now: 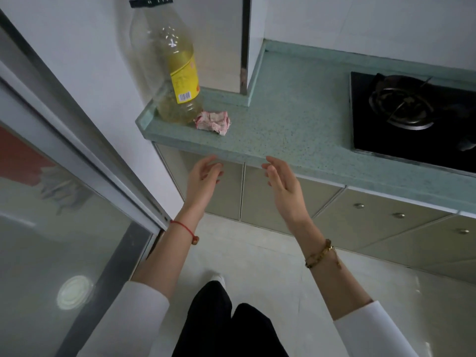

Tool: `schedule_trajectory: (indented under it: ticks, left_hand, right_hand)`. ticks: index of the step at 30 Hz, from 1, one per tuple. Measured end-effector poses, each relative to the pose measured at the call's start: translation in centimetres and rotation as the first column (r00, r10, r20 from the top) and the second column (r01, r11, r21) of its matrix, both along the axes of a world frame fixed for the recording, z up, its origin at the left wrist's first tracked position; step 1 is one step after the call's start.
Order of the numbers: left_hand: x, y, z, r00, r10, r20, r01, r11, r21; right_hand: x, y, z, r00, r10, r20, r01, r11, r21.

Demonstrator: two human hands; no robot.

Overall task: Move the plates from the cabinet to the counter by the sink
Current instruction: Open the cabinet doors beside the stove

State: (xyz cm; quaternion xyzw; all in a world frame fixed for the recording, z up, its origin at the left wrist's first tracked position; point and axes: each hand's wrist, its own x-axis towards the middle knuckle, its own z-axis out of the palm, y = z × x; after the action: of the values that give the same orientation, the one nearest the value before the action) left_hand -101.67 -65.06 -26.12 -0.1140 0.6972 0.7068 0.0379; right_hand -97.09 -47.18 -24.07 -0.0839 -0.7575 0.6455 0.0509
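Observation:
Both my hands are held out in front of the shut lower cabinet doors [260, 191], just below the front edge of the green speckled counter [296, 119]. My left hand [203, 176] is empty with its fingers loosely spread, and it sits in front of the left door [224, 199]. My right hand [279, 182] is also empty with fingers apart, a short way to the right. Neither hand touches a door or the counter. No plates and no sink are in view.
A large oil bottle [175, 73] and a crumpled pink cloth [212, 122] stand at the counter's left end. A black gas hob [412, 117] fills its right side. More doors with round knobs [398, 215] run right. A glass sliding door [64, 202] is at my left.

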Motion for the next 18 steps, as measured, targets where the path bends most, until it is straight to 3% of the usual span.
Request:
schedule_trajectory:
  ticks: [8, 15, 18]
  left_hand:
    - [-8.2, 1.5, -12.5, 0.998, 0.042, 0.056, -0.048, 0.993, 0.104]
    - [-12.7, 2.0, -20.1, 0.997, 0.025, -0.078, -0.009, 0.979, 0.203]
    - [-13.3, 1.9, -20.3, 0.99, -0.01, -0.138, 0.05, 0.956, 0.289]
  right_hand:
    - [-6.9, -1.7, -13.3, 0.991, 0.014, -0.131, 0.001, 0.993, 0.116]
    - [-11.3, -2.6, -22.8, 0.931, 0.058, -0.361, 0.024, 0.976, 0.218]
    - [-12.2, -2.3, -24.7, 0.89, 0.08, -0.449, 0.04, 0.967, 0.25]
